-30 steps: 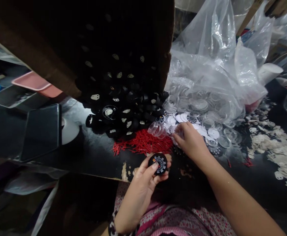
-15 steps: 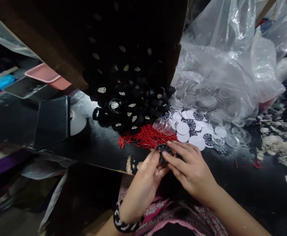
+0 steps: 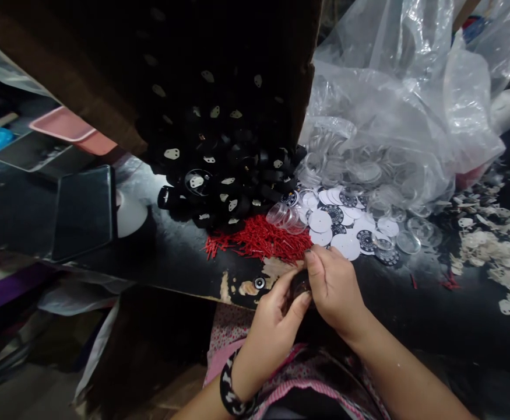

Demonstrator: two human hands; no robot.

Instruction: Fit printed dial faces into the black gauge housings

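Observation:
My left hand is wrapped around a small round black dial case, tilted and largely covered by the fingers. Curled in a closed grip against the case's right side is my right hand; what lies inside its fingers is hidden. Just beyond both hands is a heap of thin red pointers. To the right of that heap lie white and black printed dial discs, with clear round covers beside them.
A large open carton spills black round cases onto the dark table. A clear plastic bag of covers stands at the back right. Pale flat pieces lie far right. Dark tray at left; small ring-shaped part near the front edge.
The case has tilted, so its numbered face no longer shows. My right hand has gone from fingers stretched over the face to a closed grip at its side. The view has shifted slightly.

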